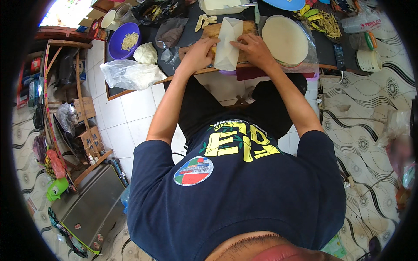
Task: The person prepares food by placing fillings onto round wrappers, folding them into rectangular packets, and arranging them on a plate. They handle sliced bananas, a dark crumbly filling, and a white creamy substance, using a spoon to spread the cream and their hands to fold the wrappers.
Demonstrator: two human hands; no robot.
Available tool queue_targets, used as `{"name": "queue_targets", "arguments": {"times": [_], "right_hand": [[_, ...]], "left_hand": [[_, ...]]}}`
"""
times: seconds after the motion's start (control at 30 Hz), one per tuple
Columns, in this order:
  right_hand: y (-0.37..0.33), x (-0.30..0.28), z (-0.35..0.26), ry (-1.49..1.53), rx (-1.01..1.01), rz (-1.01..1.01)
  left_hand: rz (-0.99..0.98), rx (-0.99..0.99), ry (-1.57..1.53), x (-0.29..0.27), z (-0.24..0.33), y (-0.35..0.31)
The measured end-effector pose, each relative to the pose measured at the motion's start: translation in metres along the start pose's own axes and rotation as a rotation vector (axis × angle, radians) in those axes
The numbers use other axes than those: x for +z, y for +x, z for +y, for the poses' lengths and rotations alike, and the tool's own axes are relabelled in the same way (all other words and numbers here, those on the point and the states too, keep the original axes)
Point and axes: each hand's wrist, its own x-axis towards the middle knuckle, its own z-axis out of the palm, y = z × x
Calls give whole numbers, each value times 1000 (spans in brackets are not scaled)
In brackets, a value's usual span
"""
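Note:
A pale, thin wrapper sheet [229, 43] with its long sides folded inward lies on a wooden board [212, 31], its near end reaching over the table edge. My left hand [200, 53] is at the sheet's left side, fingers bent and tips on its fold. A bit of yellow shows under that hand, too covered to name. On the opposite fold rest the bent fingers of my right hand [253, 48]. A stack of round wrapper sheets [285, 40] lies on plastic to the right. Peeled banana pieces [204, 21] lie beyond the board.
At left stand a purple bowl [114, 43] of pale shreds, a plastic bag of white powder [130, 75] and a bag of dark grains [171, 32]. A white tub [222, 6] sits at the back, beside a knife [257, 15]. Bananas [313, 16] and a phone [339, 56] are at right.

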Motion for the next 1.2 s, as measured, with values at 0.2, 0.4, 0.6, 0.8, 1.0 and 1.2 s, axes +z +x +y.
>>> {"name": "queue_targets", "arguments": {"times": [0.2,0.4,0.6,0.8,1.0,1.2], "right_hand": [[-6,-1,-9,69,49,32],[-7,-3,-14,73,72,51],[-7,-1,-13,71,82,36],[-8,3,-12,72,75,60],[-8,4,-10,85,64,64],[-7,0,-11,89,60,62]], "left_hand": [[92,174,45,-1,28,-42],[131,297,176,21,25,-54],[180,358,294,23,22,-52],[186,398,344,25,17,-48],[238,381,312,27,19,-43],[301,361,237,23,22,-33]]}}
